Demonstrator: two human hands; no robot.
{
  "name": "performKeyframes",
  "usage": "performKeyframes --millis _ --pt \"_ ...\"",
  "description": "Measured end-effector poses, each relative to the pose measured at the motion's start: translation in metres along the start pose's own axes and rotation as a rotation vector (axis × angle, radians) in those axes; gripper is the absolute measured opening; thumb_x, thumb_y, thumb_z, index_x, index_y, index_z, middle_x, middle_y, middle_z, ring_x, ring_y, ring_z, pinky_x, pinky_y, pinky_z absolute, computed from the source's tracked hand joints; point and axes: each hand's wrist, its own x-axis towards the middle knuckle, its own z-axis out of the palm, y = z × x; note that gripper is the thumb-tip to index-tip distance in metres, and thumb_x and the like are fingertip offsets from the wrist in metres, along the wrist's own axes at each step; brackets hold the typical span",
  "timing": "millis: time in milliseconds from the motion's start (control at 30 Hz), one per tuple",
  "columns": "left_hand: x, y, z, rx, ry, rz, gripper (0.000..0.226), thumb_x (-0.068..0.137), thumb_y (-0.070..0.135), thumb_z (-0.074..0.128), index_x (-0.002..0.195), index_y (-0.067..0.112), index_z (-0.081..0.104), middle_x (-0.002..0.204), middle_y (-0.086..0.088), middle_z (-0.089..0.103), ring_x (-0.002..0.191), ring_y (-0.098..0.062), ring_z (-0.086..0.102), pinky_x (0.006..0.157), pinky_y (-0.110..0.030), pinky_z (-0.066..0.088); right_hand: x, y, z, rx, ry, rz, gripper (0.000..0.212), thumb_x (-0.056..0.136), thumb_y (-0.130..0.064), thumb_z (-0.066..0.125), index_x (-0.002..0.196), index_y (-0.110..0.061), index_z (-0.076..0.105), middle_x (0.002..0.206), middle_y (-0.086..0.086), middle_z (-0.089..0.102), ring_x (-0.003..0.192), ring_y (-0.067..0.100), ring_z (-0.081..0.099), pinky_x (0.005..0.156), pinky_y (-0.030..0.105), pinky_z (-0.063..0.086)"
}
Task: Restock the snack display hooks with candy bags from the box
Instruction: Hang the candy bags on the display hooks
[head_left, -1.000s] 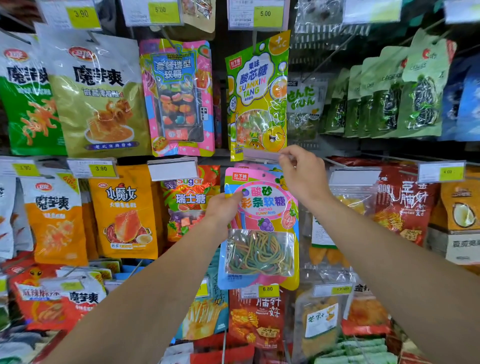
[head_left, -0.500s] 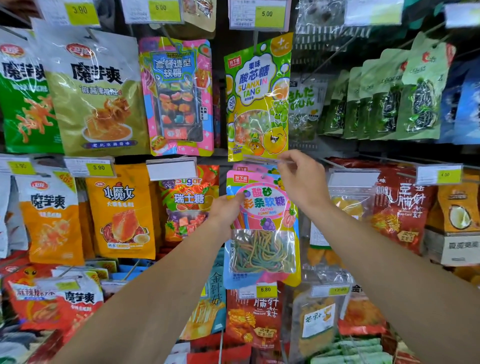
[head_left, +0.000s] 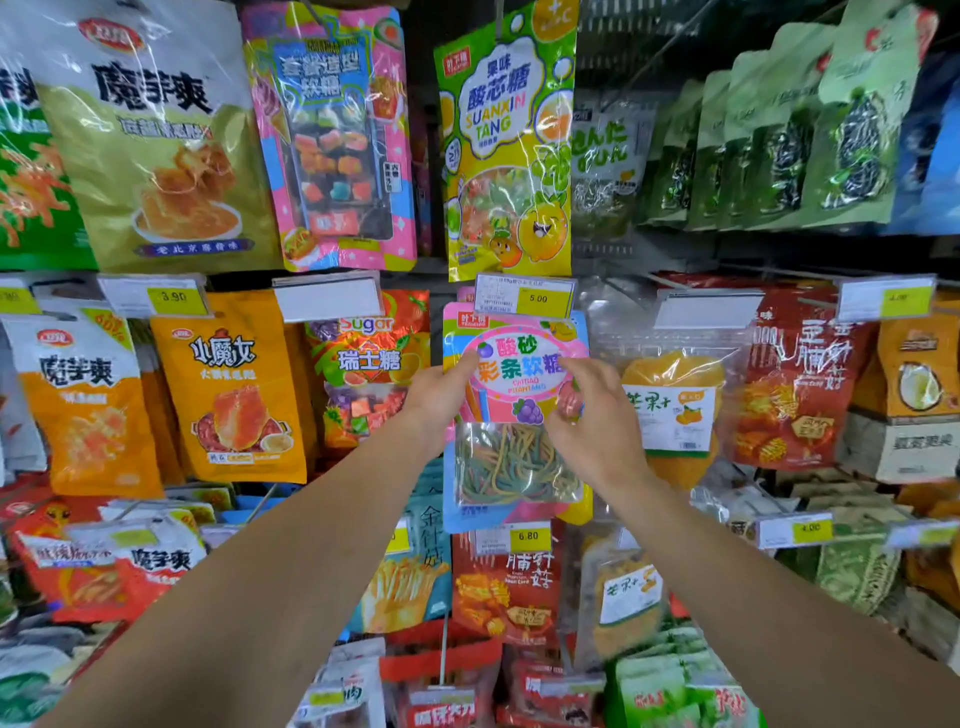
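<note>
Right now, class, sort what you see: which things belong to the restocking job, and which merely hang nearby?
In the job:
- pink candy bag
- left hand, gripping its edge
- right hand, by its front
- 5.00 price tag above it

Just nearby:
- mango bag
- orange snack bag
- green seaweed bags

Price tag (head_left: 537, 298) reads 5.00 (green bag (head_left: 506, 140): SUANXIN TANG).

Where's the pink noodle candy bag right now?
Centre of the head view: the pink candy bag hangs under the 5.00 price tag, between both hands.

Two bare forearms — no sleeves, hands (head_left: 447, 395) without rings or gloves.
</note>
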Motion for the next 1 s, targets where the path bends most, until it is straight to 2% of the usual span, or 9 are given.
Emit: performKeyframes --millis 133,233,300,367,433,500,600,833,1000 --pt "0.002 -0.010 -0.002 0.055 0.002 0.000 0.048 0.090 0.060 0.054 0.092 0.012 0.060 0.089 -0.004 0.064 0.091 -0.022 0.061 0.090 -0.039 0.047 -0.010 0.014 0.016 0.041 -0.128 0.120 0.081 0.082 -0.032 0.069 0.151 -0.034 0.026 0.153 -0.003 0.020 0.143 0.022 0.027 0.114 0.037 0.032" --pt "0.007 -0.014 -0.001 0.078 0.012 0.031 0.054 0.089 0.062 0.055 0.092 0.008 0.064 0.099 -0.010 0.072 0.094 -0.025 0.067 0.090 -0.041 0.052 -0.017 0.022 0.020 0.091 -0.169 0.164 0.092 0.081 -0.026 0.076 0.153 -0.037 0.018 0.154 -0.002 0.018 0.136 0.021 0.036 0.103 0.027 0.033" --pt "0.006 -0.021 -0.002 0.116 0.016 0.103 0.045 0.094 0.051 0.055 0.087 0.007 0.063 0.089 -0.007 0.070 0.079 -0.017 0.064 0.073 -0.027 0.050 -0.020 0.027 0.021 0.080 -0.145 0.149 0.096 0.079 -0.022 0.079 0.153 -0.035 0.019 0.152 0.000 0.023 0.132 0.022 0.041 0.100 0.026 0.035" --pt "0.001 -0.036 -0.006 0.304 0.045 0.200 0.031 0.093 0.039 0.062 0.085 0.008 0.058 0.073 0.003 0.058 0.066 -0.010 0.052 0.058 -0.022 0.038 -0.020 0.029 0.024 0.049 -0.112 0.141 0.095 0.078 -0.022 0.080 0.152 -0.033 0.023 0.147 0.001 0.028 0.128 0.024 0.046 0.102 0.033 0.041" --pt "-0.003 -0.055 -0.014 0.449 0.056 0.252 0.027 0.086 0.032 0.072 0.094 0.013 0.055 0.076 0.003 0.061 0.070 -0.014 0.058 0.055 -0.021 0.039 -0.015 0.029 0.027 -0.005 -0.092 0.138 0.093 0.078 -0.023 0.080 0.152 -0.032 0.024 0.143 0.002 0.032 0.124 0.026 0.050 0.099 0.039 0.048" --pt "-0.007 -0.069 -0.022 0.485 0.039 0.269 0.041 0.086 0.024 0.073 0.118 0.020 0.048 0.093 0.000 0.067 0.080 -0.013 0.062 0.059 -0.017 0.043 -0.006 0.027 0.031 -0.053 -0.103 0.149 0.091 0.078 -0.024 0.079 0.151 -0.031 0.024 0.142 0.005 0.032 0.121 0.028 0.052 0.096 0.040 0.050" --pt "-0.006 -0.073 -0.025 0.509 -0.012 0.264 0.064 0.085 0.022 0.073 0.139 0.025 0.039 0.109 0.000 0.067 0.095 -0.017 0.065 0.075 -0.032 0.054 0.007 0.026 0.034 -0.074 -0.121 0.189 0.090 0.079 -0.022 0.078 0.151 -0.030 0.023 0.146 0.009 0.029 0.125 0.033 0.050 0.100 0.044 0.048" --pt "-0.002 -0.071 -0.037 0.526 -0.118 0.149 0.069 0.085 0.025 0.071 0.145 0.035 0.041 0.132 0.011 0.051 0.106 -0.006 0.050 0.083 -0.027 0.042 0.004 0.021 0.043 -0.083 -0.228 0.243 0.097 0.084 -0.031 0.073 0.156 -0.035 0.009 0.164 0.006 0.004 0.142 0.031 0.035 0.105 0.039 0.040" --pt "-0.012 -0.079 -0.056 0.575 -0.112 0.154 0.067 0.085 0.025 0.068 0.146 0.027 0.041 0.145 0.001 0.047 0.106 -0.016 0.056 0.088 -0.029 0.045 -0.020 0.000 0.040 -0.143 -0.255 0.258 0.086 0.087 -0.031 0.068 0.156 -0.025 0.018 0.163 0.006 0.007 0.136 0.029 0.041 0.108 0.035 0.036"
